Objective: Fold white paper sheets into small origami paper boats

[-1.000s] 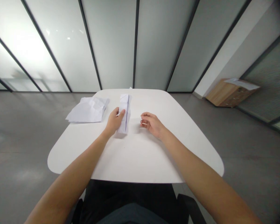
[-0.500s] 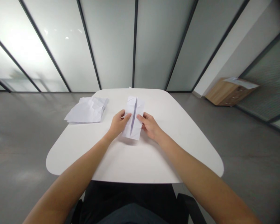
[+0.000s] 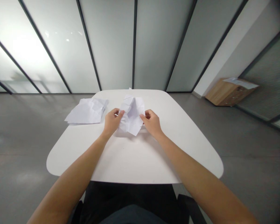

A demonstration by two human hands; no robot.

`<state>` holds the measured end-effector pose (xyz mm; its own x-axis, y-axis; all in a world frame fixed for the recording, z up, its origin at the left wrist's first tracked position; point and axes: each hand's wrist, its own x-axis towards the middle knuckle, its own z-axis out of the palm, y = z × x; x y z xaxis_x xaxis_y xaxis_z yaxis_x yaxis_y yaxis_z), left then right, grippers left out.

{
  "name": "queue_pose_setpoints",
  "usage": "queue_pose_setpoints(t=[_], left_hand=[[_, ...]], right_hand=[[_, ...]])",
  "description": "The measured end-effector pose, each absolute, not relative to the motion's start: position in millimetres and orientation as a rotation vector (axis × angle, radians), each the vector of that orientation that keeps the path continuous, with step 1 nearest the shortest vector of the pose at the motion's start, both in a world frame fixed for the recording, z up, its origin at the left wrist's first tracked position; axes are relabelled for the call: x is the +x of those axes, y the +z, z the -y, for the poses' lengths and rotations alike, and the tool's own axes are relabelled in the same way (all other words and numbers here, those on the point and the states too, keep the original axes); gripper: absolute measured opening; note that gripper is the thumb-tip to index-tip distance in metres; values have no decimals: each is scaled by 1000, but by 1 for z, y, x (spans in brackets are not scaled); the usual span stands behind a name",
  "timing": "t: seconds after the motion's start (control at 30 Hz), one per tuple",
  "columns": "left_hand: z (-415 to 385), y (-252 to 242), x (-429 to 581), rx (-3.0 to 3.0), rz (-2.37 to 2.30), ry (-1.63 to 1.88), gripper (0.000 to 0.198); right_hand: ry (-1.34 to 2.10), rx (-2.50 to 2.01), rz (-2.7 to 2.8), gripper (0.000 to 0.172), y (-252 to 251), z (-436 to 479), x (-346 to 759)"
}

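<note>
Crumpled white paper sheet [image 3: 132, 115], gripped at its sides by the left hand [image 3: 112, 122] and right hand [image 3: 152, 123], sits partly opened near mid-table, with a crumpled paper pile [image 3: 87, 111] untouched on the white table [image 3: 130, 161] to its left

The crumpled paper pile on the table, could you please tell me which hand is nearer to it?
Left hand: just right of the pile, not touching. Right hand: farther right.
</note>
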<state>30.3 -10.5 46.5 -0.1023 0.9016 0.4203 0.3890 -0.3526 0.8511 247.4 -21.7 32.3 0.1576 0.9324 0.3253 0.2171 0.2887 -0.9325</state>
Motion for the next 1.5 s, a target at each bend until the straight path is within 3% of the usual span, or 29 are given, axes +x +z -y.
queue_pose_setpoints(t=[0.67,1.1,1.5], left_hand=[[-13,57,-22,1721,-1712,1527,22],[-21,44,-34,1208,-1329,1316,32],[-28,33,-33,1018,-1169,1305,26]], right_hand=[[436,-1389,1263,20,23,-13,296],[624,-1349,1107,37,8,-30,312],[725,-1289,1062,37,4,-31,311]])
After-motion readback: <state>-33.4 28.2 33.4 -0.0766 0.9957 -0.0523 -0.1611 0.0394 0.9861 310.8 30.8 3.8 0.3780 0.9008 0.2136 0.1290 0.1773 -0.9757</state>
